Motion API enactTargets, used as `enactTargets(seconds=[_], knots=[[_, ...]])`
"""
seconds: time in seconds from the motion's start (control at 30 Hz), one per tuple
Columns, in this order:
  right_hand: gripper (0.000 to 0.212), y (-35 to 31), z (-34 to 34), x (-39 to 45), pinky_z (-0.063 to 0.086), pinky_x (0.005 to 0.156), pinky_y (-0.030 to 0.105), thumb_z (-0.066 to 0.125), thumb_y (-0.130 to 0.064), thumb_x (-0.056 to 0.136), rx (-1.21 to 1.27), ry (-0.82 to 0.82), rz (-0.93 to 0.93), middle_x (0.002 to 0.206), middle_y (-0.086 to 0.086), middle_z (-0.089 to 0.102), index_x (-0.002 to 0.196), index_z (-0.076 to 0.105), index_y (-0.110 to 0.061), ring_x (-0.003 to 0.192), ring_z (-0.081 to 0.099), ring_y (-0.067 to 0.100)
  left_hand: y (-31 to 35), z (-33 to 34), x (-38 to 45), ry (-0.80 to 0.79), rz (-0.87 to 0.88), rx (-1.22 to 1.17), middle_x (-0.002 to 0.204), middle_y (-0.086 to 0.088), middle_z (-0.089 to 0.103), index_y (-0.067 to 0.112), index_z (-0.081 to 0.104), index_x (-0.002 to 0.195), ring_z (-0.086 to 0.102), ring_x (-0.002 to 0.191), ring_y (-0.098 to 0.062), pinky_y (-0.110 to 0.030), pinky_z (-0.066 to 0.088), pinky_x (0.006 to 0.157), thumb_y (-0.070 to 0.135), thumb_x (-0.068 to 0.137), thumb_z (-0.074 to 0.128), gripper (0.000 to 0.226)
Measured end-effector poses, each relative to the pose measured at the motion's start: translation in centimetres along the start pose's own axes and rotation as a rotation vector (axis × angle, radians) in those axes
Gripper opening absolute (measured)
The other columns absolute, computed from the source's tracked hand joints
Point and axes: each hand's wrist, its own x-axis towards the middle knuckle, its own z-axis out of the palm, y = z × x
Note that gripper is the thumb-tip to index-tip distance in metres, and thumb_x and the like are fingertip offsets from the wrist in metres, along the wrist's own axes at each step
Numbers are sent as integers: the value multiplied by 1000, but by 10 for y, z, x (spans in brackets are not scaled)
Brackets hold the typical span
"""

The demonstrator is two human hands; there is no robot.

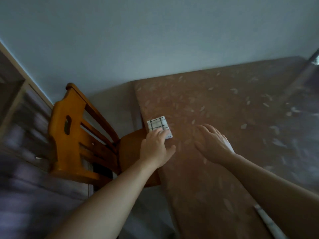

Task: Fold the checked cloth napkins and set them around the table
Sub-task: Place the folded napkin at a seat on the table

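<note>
A folded white napkin point(158, 125) with dark checks lies near the left edge of the table point(215, 118), which wears a brown cloth with pale leaf shapes. My left hand point(156, 147) lies flat with its fingertips on the napkin's near edge and its thumb spread. My right hand point(213, 141) hovers open just to the right, fingers stretched over the cloth. A bit of white shows under its wrist point(230, 147); I cannot tell what it is.
A wooden chair point(74, 135) stands tucked at the table's left side, its seat partly under the edge. A pale blue wall runs behind. A white strip point(269, 223) lies along the table's near edge at lower right. The picture is motion-blurred.
</note>
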Motion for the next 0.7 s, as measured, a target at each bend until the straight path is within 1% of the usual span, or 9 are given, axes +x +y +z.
enactTargets(seconds=[0.17,0.23,0.3,0.43,0.57,0.63,0.7], knots=[[53,53,-51,-71,38,104,40,56,-40,90,-59,-3,-15,145,-4,45,140,41,-29,131,46,21,78,-3,-55,-49,-32,102,146,4,44,29,42,142,40,134,-21,-40,41,105,59,86,53,64],[53,82,-69,-107,39,104,40,55,-42,90,-71,-17,-29,146,-3,45,141,41,-30,130,47,24,115,3,-84,-59,-51,122,146,3,44,28,43,142,40,134,-21,-40,40,106,59,87,53,65],[52,113,-85,-145,39,103,40,54,-40,91,-64,-22,-59,145,-1,45,141,41,-31,129,48,25,151,7,-114,-46,-67,131,146,1,44,27,44,142,40,135,-21,-39,37,108,57,87,54,63],[49,168,-111,-210,40,104,41,54,-36,92,-62,-47,-74,143,-3,45,139,42,-32,128,48,22,211,17,-175,-89,-137,104,149,3,40,27,42,143,37,136,-21,-39,38,107,57,89,51,63],[52,203,-122,-239,42,101,40,55,-36,92,-82,-107,-43,143,-4,46,142,39,-34,124,50,19,247,27,-211,-96,-174,73,148,4,41,29,42,143,38,135,-20,-38,38,106,60,87,51,64],[53,213,-119,-248,44,100,40,56,-33,91,-67,-129,-39,140,-4,48,141,39,-35,123,51,19,260,34,-220,-99,-182,63,147,5,42,29,43,142,38,135,-20,-37,38,106,60,88,51,64],[54,219,-112,-256,47,98,42,55,-29,91,-54,-142,-27,135,-3,51,141,38,-37,119,54,21,267,46,-224,-102,-184,50,146,5,44,29,44,141,42,132,-20,-38,40,104,61,87,51,63]])
